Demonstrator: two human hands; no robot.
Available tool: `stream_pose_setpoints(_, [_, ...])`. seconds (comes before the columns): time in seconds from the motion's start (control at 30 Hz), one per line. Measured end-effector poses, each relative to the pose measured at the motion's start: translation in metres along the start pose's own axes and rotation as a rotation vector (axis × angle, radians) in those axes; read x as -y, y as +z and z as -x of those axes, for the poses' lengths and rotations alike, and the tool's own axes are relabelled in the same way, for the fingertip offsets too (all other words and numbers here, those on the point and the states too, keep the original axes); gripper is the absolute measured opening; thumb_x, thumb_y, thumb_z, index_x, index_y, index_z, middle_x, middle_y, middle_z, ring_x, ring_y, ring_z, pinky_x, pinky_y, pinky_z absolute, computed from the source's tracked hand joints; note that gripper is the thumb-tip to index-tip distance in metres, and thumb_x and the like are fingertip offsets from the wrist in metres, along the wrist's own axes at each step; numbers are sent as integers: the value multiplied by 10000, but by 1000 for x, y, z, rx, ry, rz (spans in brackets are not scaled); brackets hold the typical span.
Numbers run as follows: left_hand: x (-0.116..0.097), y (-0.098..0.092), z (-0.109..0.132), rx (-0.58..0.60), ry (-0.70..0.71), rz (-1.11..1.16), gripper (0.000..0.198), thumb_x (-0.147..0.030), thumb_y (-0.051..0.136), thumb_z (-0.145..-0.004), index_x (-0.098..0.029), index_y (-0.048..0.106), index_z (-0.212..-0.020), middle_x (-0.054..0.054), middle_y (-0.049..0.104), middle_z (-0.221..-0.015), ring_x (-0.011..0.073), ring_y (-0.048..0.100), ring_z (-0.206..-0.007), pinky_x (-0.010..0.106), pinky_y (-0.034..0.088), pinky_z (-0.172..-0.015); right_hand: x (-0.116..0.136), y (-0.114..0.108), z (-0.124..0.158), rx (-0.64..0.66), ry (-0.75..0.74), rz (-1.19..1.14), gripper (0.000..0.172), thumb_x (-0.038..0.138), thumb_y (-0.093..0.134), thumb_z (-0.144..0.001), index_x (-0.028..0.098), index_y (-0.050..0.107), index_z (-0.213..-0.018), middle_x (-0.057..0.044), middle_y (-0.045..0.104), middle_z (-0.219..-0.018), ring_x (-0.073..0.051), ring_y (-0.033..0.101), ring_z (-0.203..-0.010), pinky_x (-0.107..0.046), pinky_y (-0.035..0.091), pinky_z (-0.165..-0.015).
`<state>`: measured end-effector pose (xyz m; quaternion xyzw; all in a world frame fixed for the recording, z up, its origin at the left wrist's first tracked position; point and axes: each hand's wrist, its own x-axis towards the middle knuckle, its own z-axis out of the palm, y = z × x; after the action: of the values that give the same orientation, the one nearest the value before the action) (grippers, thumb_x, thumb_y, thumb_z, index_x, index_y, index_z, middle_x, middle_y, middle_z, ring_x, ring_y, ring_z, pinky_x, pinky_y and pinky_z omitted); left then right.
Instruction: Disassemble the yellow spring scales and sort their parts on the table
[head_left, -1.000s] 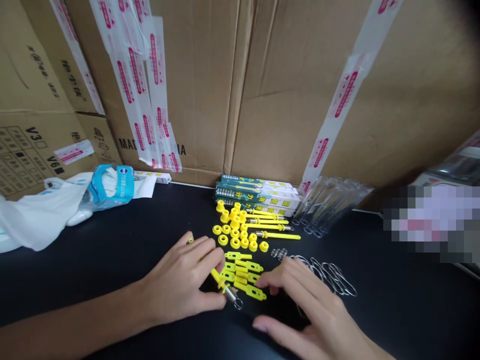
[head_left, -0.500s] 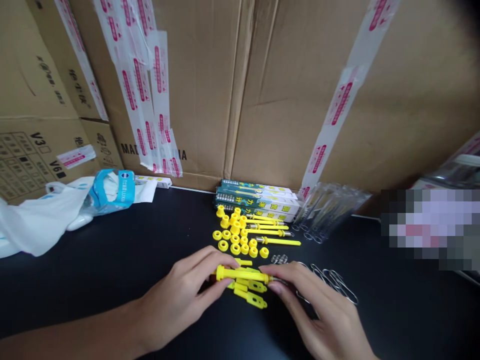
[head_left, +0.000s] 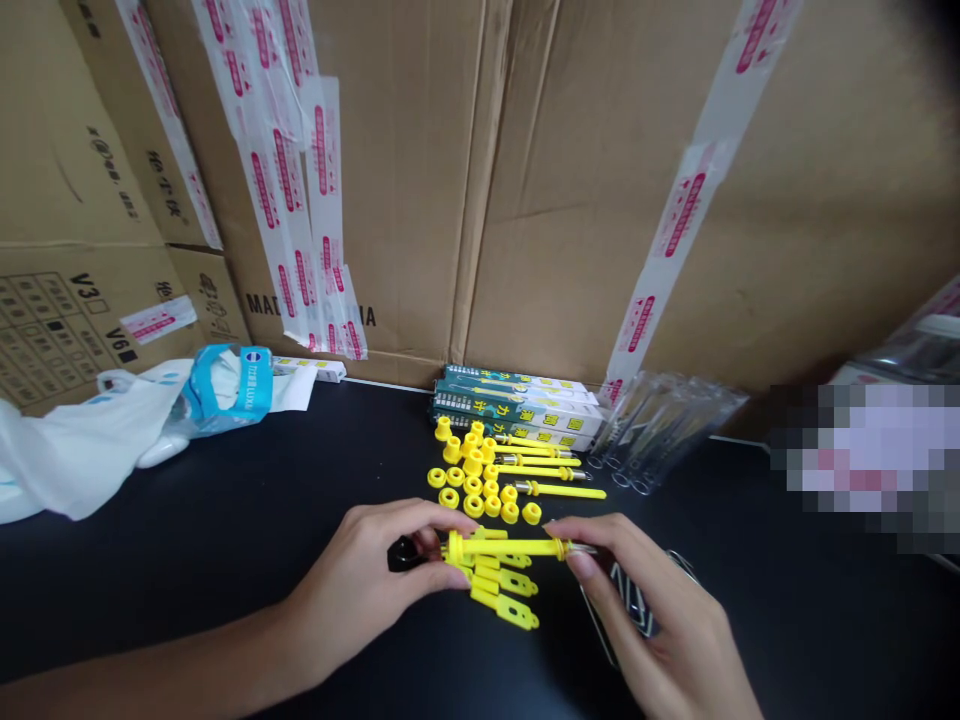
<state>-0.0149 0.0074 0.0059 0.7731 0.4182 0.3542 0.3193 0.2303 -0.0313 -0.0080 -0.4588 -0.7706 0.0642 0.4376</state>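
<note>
Between my two hands lies a yellow plastic rod, held level, with a wide collar at its left end and a thin metal piece at its right. My left hand pinches the collar end between thumb and fingers. The fingertips of my right hand close on the metal end. Just below the rod, several flat yellow tabs with holes lie on the black table. A dark round shape shows beside my left palm; I cannot tell what it is. Wire hooks lie partly hidden under my right hand.
Beyond my hands sit several yellow collars and rings and yellow rods with metal ends. Behind them are stacked printed boxes and clear tubes. A tissue pack and white plastic bag lie left. Cardboard stands behind.
The rod and my right hand have shifted slightly right. More of the metal at the rod's right end shows. My right hand now covers the small springs seen before.
</note>
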Motion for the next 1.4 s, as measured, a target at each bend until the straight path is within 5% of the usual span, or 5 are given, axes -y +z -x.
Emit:
stream_pose_setpoints(0.33, [1,-2,0,-29,-31,55,248,-242,817,-716,-250,723,-946,-69,684,-708,113,600,-633,203,479,-618,-10,0,0,75,38,41,174,261,480,-993,251,619,-1096,12,736,-848,-121,702,-650,-160,550,-618])
stream_pose_setpoints(0.67, [-1,-2,1,-14,-60,5,213,-272,834,-704,-265,757,-903,-78,613,-654,97,553,-602,180,438,-609,-8,7,1,46,-42,-18,211,248,546,-966,281,589,-1170,-12,732,-1008,-154,722,-885,-193,567,-728])
stream_pose_setpoints(1.03, [1,2,-3,104,-109,121,379,-253,652,-845,-221,642,-1223,-22,766,-855,153,706,-821,259,516,-843,-8,-3,0,76,255,-67,165,358,428,-1013,264,561,-1041,47,678,-711,-110,593,-516,-175,481,-490])
stream_pose_setpoints(1.23, [-1,1,-3,131,-225,221,433,-322,746,-788,-220,662,-1200,-43,757,-701,170,723,-743,287,510,-879,3,1,-1,120,71,-25,212,283,401,-1017,291,531,-1184,-2,678,-985,-129,683,-877,-186,544,-747])
stream_pose_setpoints(1.4, [-4,2,-3,163,-288,367,341,-324,774,-750,-188,703,-1055,-26,750,-636,177,725,-697,266,537,-773,4,4,-2,156,-92,33,140,308,508,-988,241,589,-1080,-5,646,-837,-129,642,-655,-207,539,-608])
